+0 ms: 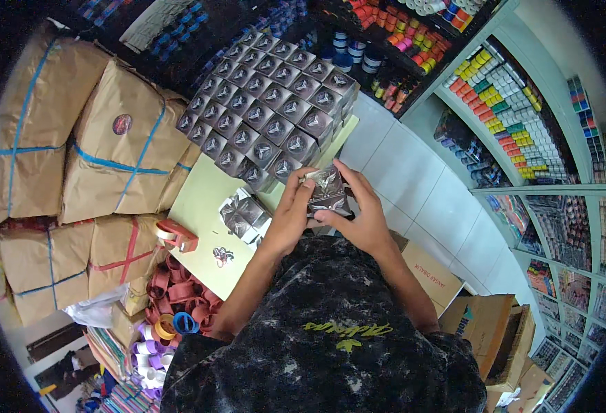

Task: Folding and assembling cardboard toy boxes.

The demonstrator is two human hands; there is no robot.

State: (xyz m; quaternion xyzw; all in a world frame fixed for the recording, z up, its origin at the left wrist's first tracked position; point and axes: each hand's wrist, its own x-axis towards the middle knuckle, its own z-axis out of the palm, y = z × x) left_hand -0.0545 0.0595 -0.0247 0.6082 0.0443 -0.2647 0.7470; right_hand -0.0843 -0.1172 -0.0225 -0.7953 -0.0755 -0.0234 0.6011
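Between both hands, in front of my chest, is a small dark box [327,191] with a silvery winged emblem. My left hand [294,206] closes on its left side, thumb along the top face. My right hand [360,210] grips the right side, with the thumb at the near edge and the fingers at the far corner. Just left of my left hand, an unfolded or opened box with pale flaps [245,215] lies on the pale yellow table [203,189]. Beyond my hands stands a large block of matching boxes [265,103] in rows.
A red tape dispenser [177,235] and a small cluster of dark bits [223,257] sit on the table's near left. Wrapped brown parcels [117,138] are stacked at left, above red tape rings [179,292]. Cartons [482,320] stand at right, before shelves [557,189] of goods.
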